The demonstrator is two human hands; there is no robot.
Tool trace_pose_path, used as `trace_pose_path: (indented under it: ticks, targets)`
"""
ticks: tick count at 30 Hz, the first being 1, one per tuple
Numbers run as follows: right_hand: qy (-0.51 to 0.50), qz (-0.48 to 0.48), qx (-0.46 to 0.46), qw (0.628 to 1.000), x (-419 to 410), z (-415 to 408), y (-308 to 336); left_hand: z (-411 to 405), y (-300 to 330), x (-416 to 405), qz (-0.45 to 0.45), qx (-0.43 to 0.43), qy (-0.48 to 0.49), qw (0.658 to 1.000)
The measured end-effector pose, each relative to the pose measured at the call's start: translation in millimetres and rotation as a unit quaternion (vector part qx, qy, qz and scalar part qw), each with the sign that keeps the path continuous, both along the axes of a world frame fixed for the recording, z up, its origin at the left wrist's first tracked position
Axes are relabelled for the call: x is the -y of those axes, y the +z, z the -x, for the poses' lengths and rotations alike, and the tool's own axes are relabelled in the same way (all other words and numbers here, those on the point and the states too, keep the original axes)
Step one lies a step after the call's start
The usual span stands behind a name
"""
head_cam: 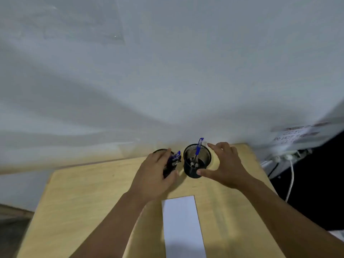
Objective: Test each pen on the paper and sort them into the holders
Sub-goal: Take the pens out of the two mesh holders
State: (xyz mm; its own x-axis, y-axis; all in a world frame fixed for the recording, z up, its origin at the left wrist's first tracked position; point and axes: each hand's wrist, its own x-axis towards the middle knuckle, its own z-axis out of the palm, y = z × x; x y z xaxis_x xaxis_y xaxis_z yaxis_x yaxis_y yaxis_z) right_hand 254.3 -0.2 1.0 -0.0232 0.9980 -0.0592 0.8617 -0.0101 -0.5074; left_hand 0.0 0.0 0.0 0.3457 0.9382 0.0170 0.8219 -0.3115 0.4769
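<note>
Gripping a bundle of pens (172, 162) over the left holder (160, 151), the left hand (154, 174) could spill them; the right hand (226, 164), fingers spread, may tip the right holder (197, 161) near the surface's far edge; paper (183, 226) untouched.

The table (93, 202) is pale yellow wood with a faint grain. A white strip of paper (182, 226) lies near. Both mesh holders are black: the right holder (197, 161) carries a pen (198, 148) with a blue cap, the left holder (160, 151) blue-capped pens (175, 157). The far wall (167, 71) is greyish white.
</note>
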Motion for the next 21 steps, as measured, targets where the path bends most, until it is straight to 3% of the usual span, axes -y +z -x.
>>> trace_pose_path:
  ticks: [14,21]
  targets:
    - [0.056,-0.019,-0.143,0.988,-26.4,13.6,-31.9,-26.4,-35.4,-14.2,-0.109,0.014,0.072,0.991]
    - [0.086,-0.038,-0.12,0.988,-36.0,15.8,-28.0,-27.0,-42.1,-14.4,-0.12,0.022,0.093,0.988]
